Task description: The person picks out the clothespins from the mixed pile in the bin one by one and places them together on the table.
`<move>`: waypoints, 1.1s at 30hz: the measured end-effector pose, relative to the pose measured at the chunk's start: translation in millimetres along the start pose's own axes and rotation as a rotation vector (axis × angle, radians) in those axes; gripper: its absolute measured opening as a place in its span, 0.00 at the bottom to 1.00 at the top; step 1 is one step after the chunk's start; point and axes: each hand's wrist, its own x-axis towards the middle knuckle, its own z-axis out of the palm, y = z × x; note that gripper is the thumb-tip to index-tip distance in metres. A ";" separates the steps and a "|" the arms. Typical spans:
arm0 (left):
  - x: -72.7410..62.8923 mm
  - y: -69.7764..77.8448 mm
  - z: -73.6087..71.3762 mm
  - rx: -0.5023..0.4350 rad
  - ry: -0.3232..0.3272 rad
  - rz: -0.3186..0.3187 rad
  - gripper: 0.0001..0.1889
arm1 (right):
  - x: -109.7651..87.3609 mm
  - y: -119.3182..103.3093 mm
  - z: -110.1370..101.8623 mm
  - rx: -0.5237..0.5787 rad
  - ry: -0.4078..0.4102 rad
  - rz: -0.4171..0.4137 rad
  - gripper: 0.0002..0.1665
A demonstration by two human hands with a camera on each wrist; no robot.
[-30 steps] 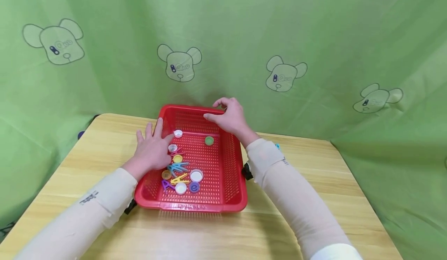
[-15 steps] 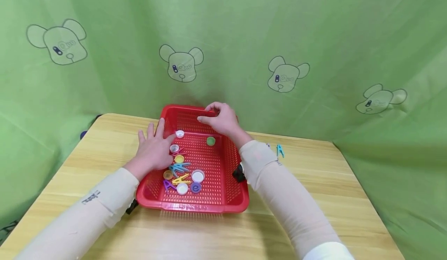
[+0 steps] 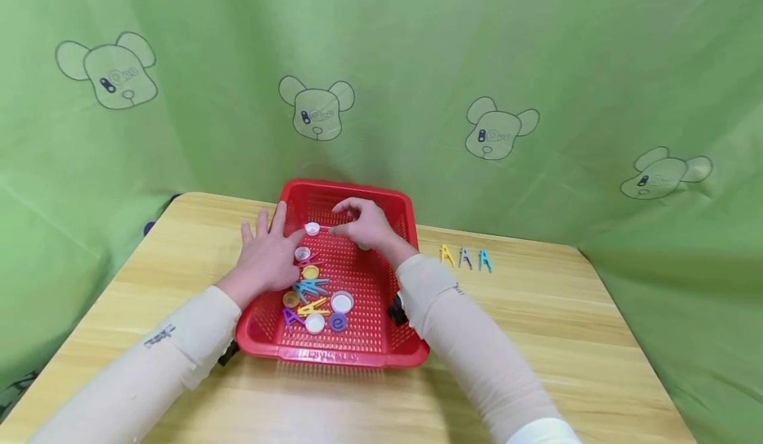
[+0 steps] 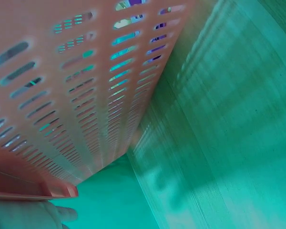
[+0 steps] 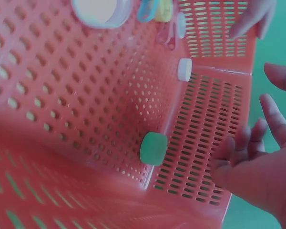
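A red perforated plastic basket (image 3: 334,358) stands on the table. Over its left rim lies my left hand (image 3: 265,255), fingers spread and straight, thumb on the inner side. My right hand (image 3: 365,225) is inside the far part, thumb and fingers apart with nothing between them. Near its fingertips is a white bottle cap (image 3: 312,229). A green cap (image 5: 153,149) sits by the far wall in the right wrist view, mostly covered by the hand in the head view. Along the left lie a yellow cap (image 3: 310,272), blue clothespins (image 3: 310,287), a yellow clothespin (image 3: 312,307) and a purple clothespin (image 3: 292,317).
Toward the basket's front are a large white cap (image 3: 342,302) and a blue-purple cap (image 3: 338,322). Right of the basket, yellow (image 3: 447,256), grey-purple (image 3: 465,258) and blue (image 3: 485,260) clothespins lie in a row on the wooden table (image 3: 536,325). A green curtain (image 3: 405,46) hangs behind.
My right hand has moved from the far right rim down and left into the basket, toward the white cap. Its arm has uncovered the clothespin row. The left hand stays at the rim.
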 end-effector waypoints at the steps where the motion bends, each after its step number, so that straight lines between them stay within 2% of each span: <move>1: 0.3 -0.2 0.2 -0.002 0.000 0.000 0.42 | 0.3 1.0 2.1 -0.008 -0.015 0.005 0.21; 9: 0.6 -0.5 -0.6 0.002 0.006 -0.005 0.41 | 1.6 10.3 12.2 -0.095 -0.190 0.038 0.24; 12: 0.6 0.0 -1.1 0.001 0.007 0.000 0.41 | 3.3 15.8 15.0 -0.143 -0.233 0.038 0.23; 20: -0.8 -0.2 0.5 0.010 0.017 0.002 0.40 | 2.9 20.4 27.5 -0.245 -0.302 0.026 0.24; 33: -4.0 0.1 -2.4 -0.001 0.018 0.003 0.40 | 0.6 19.7 33.8 -0.289 -0.366 0.096 0.24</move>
